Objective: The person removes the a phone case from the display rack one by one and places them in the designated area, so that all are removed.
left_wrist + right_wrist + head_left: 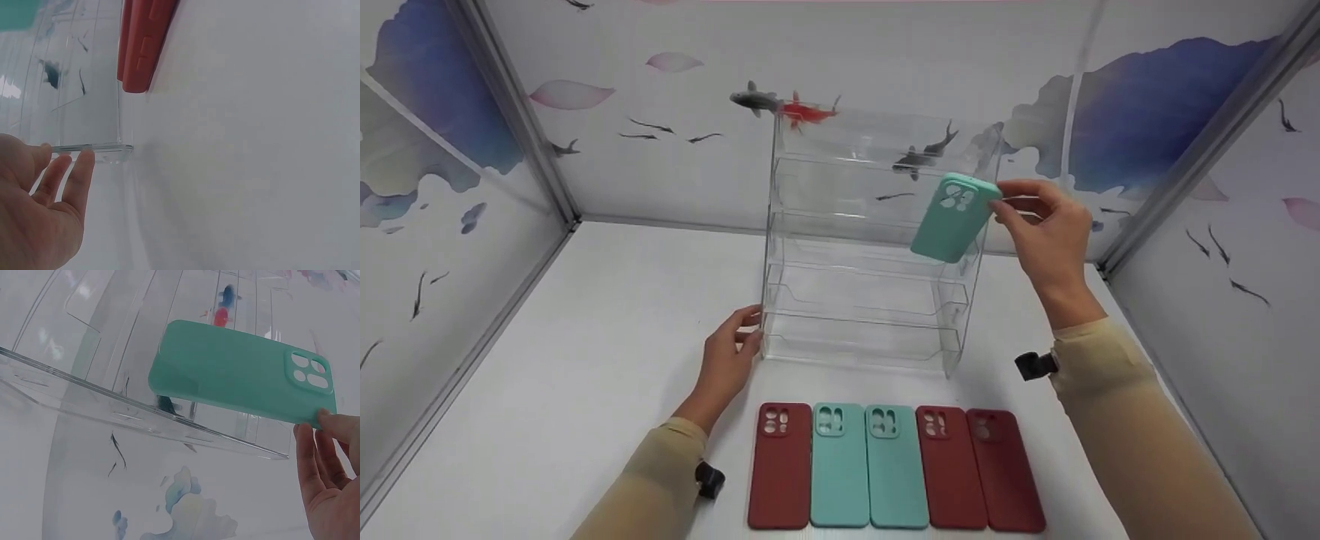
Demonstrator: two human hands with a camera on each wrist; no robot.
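Observation:
My right hand [1054,229] pinches a teal phone case [952,225] by its upper corner, near the camera cutouts. The case tilts in front of the upper right part of a clear tiered acrylic display rack [862,324]; in the right wrist view the case [225,371] overlaps the rack's tiers. Low on the rack's left side, my left hand [727,364] grips the edge of the side panel. In the left wrist view, the thumb and fingertips of the left hand [50,208] meet on either side of that panel [104,148].
Several phone cases lie in a row on the white table before the rack: a red case [780,469], two teal cases, the nearer-left teal case [840,469] among them, then a red case [952,469] and a darker red case [1006,472]. Printed walls [660,165] enclose the table.

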